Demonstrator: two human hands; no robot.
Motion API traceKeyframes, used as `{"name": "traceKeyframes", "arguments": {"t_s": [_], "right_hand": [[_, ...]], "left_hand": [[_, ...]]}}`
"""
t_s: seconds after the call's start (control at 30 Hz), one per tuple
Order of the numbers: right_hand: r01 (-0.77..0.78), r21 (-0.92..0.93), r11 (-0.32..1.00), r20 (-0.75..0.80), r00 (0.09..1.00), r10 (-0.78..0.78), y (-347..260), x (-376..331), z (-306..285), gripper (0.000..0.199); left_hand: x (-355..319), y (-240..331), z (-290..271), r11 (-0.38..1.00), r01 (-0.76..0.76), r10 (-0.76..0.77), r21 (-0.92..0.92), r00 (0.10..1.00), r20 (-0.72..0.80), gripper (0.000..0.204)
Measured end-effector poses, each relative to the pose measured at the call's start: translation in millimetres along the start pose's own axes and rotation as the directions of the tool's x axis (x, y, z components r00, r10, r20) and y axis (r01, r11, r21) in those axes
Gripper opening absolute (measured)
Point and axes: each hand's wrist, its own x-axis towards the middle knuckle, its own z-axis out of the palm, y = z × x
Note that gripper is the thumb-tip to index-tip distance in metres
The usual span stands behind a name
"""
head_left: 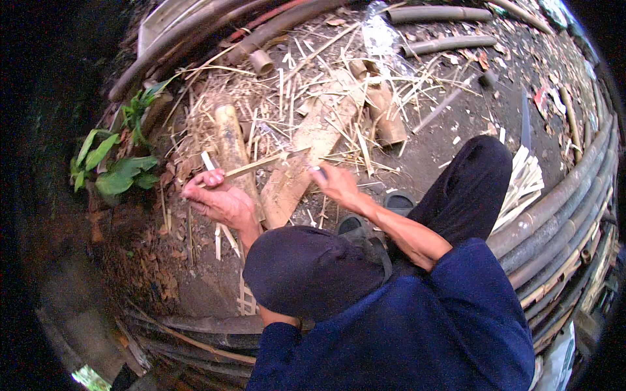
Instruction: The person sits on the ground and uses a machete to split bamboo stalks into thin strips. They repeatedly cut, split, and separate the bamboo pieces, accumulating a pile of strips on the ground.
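My left hand (222, 201) is closed around one end of a thin bamboo strip (255, 165), which slants up to the right. My right hand (338, 185) is closed near the strip's far end, with a small bluish piece showing at its fingers; what it grips is too blurred to name. Below the strip, a flat wooden board (282, 197) lies tilted on the ground between the hands. A thick, pale bamboo log (229, 133) lies just beyond my left hand. Thin shavings and split strips are scattered around the board and log.
Cut bamboo tubes (386, 116) lie beyond the board. A bundle of pale split strips (523, 181) rests at the right, below a narrow grey blade (525, 120). Long bamboo poles (548, 225) line the right edge. A leafy plant (120, 174) grows at the left.
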Motion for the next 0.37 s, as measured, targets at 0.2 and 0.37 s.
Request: {"name": "traceKeyframes", "arguments": {"t_s": [0.2,0.37], "right_hand": [[-0.020,0.122,0.992,-0.078,0.996,0.030,7,0,11,0.043],[0.075,0.038,0.996,0.141,0.987,-0.080,-48,-20,-8,0.060]], "left_hand": [[-13,13,23,0.996,0.009,0.000,0.091,0.995,-0.101,0.045],[-12,9,10,0.990,-0.045,0.054,0.131,0.996,-0.071,0.046]]}}
